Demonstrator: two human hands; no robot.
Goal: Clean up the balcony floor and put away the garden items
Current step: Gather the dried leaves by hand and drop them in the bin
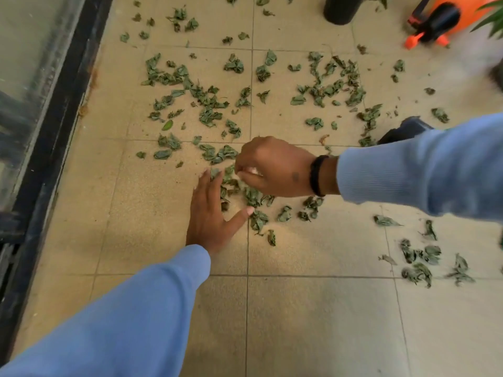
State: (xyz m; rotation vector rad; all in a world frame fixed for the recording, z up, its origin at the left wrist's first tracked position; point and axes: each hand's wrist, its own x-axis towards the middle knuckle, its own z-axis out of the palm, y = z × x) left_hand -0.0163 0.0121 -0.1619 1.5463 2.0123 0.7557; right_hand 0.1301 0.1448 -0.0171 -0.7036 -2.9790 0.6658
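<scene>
- Beige speckled floor tiles with thin grout lines carry a wide scatter of dry, curled green leaves, thickest across the upper middle, with smaller clusters at the right edge.
- Left hand, in a light blue sleeve, lies flat on the floor with fingers straight and thumb spread; its grip is apart, fingertips touching a small heap of the leaves.
- Right hand, wearing a black wristband, hovers just over the same heap with fingers curled inward; whether they pinch a leaf I cannot tell.
- Orange and black garden sprayer lies at the top right, near a black cylindrical pot.
- Green plant fronds poke in at the top right corner.
- Dark object sits behind the right forearm, partly hidden.
- Black-framed glass door runs along the left edge.
</scene>
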